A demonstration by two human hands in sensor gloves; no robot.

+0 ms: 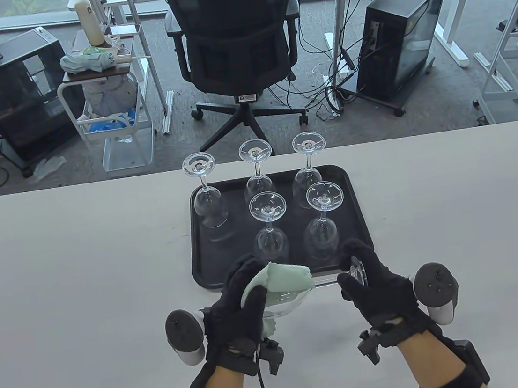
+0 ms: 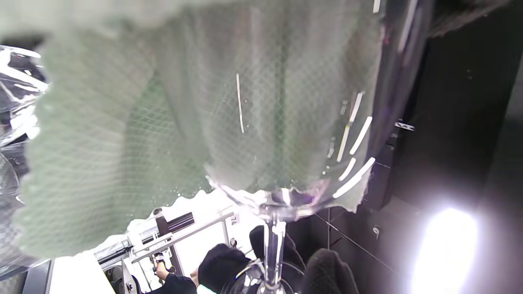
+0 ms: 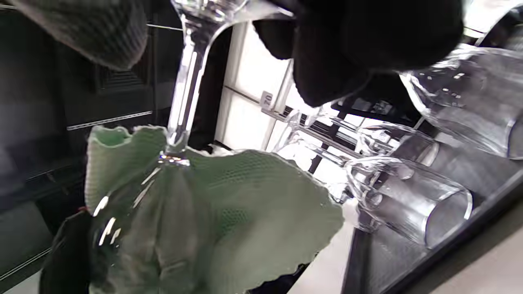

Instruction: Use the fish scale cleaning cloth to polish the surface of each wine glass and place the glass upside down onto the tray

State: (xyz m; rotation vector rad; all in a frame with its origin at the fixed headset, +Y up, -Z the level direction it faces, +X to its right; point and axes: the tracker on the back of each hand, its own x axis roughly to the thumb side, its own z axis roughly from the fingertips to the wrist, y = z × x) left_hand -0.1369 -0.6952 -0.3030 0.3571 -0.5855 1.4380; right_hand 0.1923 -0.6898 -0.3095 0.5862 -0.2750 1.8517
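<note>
- Wine glass [image 1: 299, 295] lies on its side in the air just beyond the tray's [image 1: 203, 276] 6 o'clock edge, bowl toward 9 o'clock and foot toward 3 o'clock, carried between our two hands.
- Our left hand [image 1: 236, 314] curls round the bowl through the green cloth [image 1: 282, 283]; our right hand [image 1: 379, 287] pinches the foot with curled fingers.
- We judge the stem [image 3: 184, 81] to be the weak point: if the two hands twist against each other while polishing, it could snap.
- Cloth on smooth glass may slide, so a loose left grip could let the bowl drop onto the table [image 1: 61, 275].
- Five upturned glasses already stand on the tray; the nearest pair [image 1: 319, 224] sits just at 12 o'clock of our hands, and a careless swing of the foot could knock one over.
- The free spot appears to be the tray's near-left corner, at 11 o'clock of the left hand, close to a standing glass, so setting down there calls for care.
- The bowl's rim is hidden under cloth and glove, so we cannot tell how much is polished.
- The left wrist view is filled by cloth; we cannot make out the fingers there.
- The right wrist view is tilted and cuts the foot off at the top.
</note>
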